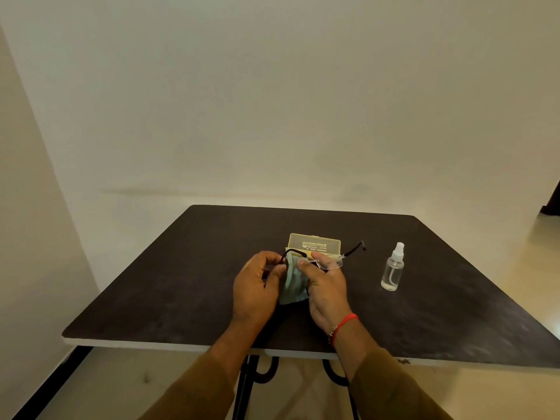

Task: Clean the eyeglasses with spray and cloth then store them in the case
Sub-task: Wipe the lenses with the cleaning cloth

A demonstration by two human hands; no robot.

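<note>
**Head view: wiping a lens with the cloth**

Head camera shows both hands raised just over the dark surface (181, 283), working on the glasses (331, 263). The left hand (257, 286) is closed around the left end of the frame, fingers pinching near the dark temple arm. The right hand (325, 283) is closed on the pale green cloth (291, 283), thumb and forefinger pressing it against what seems to be the left lens, while the right lens juts out clear past the fingers, its arm pointing far and right.

The case (315, 244) lies just beyond the hands, on the far side; whether its lid is open cannot be told. The spray (393, 269) stands upright to the right, well apart from the hands.

Judging by this, the wiping step is under way and storing is not yet begun. To do it well, the person should sandwich the lens between two layers of cloth and rub in small circles with light pressure, holding the frame near the lens being wiped so the bridge is not twisted. The exposed right lens probably needs the same treatment, and bare fingertips should stay off cleaned glass.
</note>
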